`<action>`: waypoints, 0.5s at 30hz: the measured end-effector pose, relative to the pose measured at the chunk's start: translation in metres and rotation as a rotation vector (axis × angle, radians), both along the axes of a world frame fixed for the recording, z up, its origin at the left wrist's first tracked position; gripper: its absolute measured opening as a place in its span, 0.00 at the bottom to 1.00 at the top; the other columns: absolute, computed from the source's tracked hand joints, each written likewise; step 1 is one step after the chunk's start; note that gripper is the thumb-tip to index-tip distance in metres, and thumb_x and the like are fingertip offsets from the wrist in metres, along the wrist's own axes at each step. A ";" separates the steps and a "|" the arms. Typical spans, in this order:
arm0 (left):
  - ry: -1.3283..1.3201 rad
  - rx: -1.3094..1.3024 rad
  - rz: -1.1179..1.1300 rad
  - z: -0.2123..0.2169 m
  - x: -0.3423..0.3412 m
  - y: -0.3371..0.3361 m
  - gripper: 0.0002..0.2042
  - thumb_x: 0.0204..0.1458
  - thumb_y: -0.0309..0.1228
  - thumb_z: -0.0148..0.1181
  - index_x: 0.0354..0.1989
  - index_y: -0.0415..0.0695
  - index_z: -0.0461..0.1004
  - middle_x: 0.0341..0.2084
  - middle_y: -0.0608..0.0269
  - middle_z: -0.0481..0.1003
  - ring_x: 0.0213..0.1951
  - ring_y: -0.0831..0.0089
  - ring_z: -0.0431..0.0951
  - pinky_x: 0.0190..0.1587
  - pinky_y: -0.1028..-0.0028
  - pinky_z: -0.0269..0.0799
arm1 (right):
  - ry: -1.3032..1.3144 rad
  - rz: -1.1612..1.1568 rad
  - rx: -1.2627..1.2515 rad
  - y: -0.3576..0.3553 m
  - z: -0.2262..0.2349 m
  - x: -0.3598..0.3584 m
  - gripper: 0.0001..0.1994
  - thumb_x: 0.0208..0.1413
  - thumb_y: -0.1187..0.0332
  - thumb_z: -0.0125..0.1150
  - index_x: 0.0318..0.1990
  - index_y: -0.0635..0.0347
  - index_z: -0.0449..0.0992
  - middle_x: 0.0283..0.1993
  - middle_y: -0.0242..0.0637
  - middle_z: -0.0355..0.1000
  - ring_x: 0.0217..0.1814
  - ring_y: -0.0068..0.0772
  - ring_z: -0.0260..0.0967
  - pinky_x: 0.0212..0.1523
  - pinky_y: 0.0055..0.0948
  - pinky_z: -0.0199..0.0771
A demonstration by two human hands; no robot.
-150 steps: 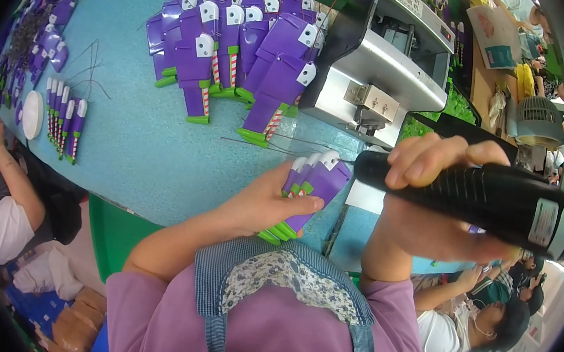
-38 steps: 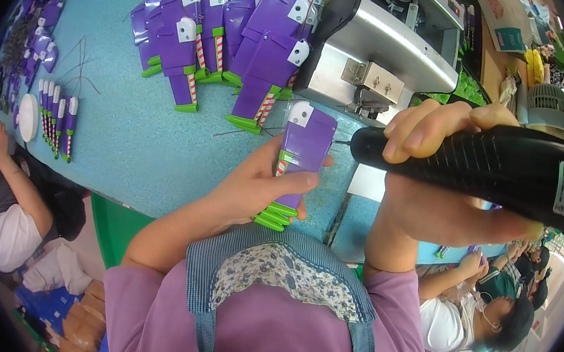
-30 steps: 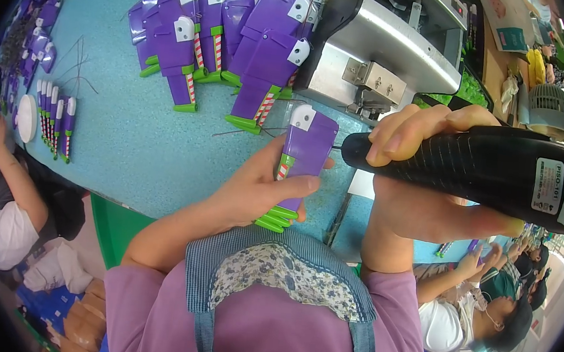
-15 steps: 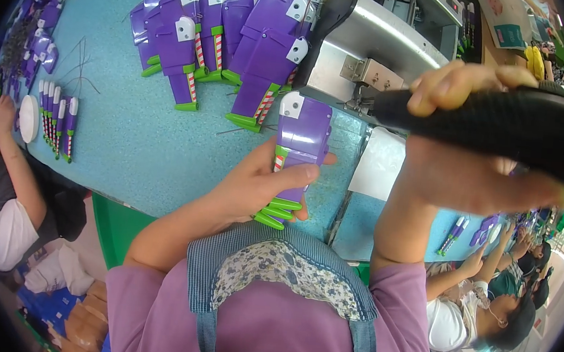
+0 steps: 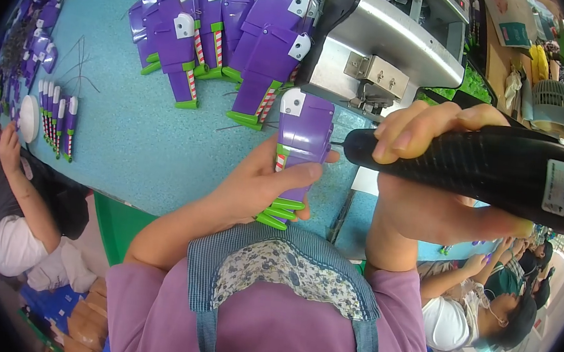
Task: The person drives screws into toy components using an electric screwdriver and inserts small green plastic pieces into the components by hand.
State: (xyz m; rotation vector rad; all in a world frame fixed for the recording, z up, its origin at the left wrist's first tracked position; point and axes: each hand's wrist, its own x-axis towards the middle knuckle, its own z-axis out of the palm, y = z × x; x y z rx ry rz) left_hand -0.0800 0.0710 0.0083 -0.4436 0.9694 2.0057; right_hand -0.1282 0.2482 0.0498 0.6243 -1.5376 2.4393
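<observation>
In my left hand point(image 5: 258, 184) is a purple plastic toy part point(image 5: 304, 128) with a white corner piece, a red-and-white striped strip and green pointed tips. My thumb lies across its lower half, with the fingers behind it. My right hand point(image 5: 422, 181) is wrapped round a black electric screwdriver point(image 5: 477, 163), lying nearly level. Its thin bit point(image 5: 336, 144) reaches the right edge of the purple part; whether it sits in a screw I cannot tell.
Several similar purple parts point(image 5: 265, 60) lie heaped at the far middle of the blue table point(image 5: 144, 137). A metal machine point(image 5: 373, 50) stands at the far right. Slim striped pieces point(image 5: 59, 119) and a white disc point(image 5: 29, 118) lie left. People work at both sides.
My right hand has brought the screwdriver down and to the left, so its bit is now at the purple part's edge. My left hand has hardly moved.
</observation>
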 end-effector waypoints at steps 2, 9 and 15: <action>0.038 -0.014 -0.013 0.007 -0.003 0.001 0.23 0.56 0.29 0.59 0.59 0.41 0.59 0.50 0.61 0.73 0.25 0.77 0.75 0.24 0.74 0.77 | 0.010 -0.016 0.009 0.001 0.003 0.000 0.46 0.49 0.23 0.38 0.51 0.64 0.64 0.29 0.46 0.70 0.22 0.36 0.68 0.25 0.31 0.69; 0.024 -0.014 -0.014 0.005 -0.003 -0.002 0.23 0.56 0.29 0.59 0.58 0.41 0.59 0.49 0.59 0.73 0.26 0.77 0.75 0.25 0.73 0.78 | -0.001 -0.017 -0.006 -0.003 0.001 0.005 0.46 0.49 0.23 0.39 0.51 0.65 0.64 0.28 0.47 0.70 0.22 0.37 0.68 0.25 0.32 0.69; 0.061 -0.014 -0.014 0.005 -0.002 -0.001 0.24 0.56 0.29 0.59 0.59 0.41 0.58 0.50 0.57 0.72 0.26 0.75 0.76 0.25 0.73 0.78 | -0.080 -0.030 -0.025 -0.006 0.002 0.008 0.47 0.49 0.23 0.39 0.52 0.66 0.63 0.28 0.47 0.70 0.22 0.37 0.67 0.24 0.32 0.69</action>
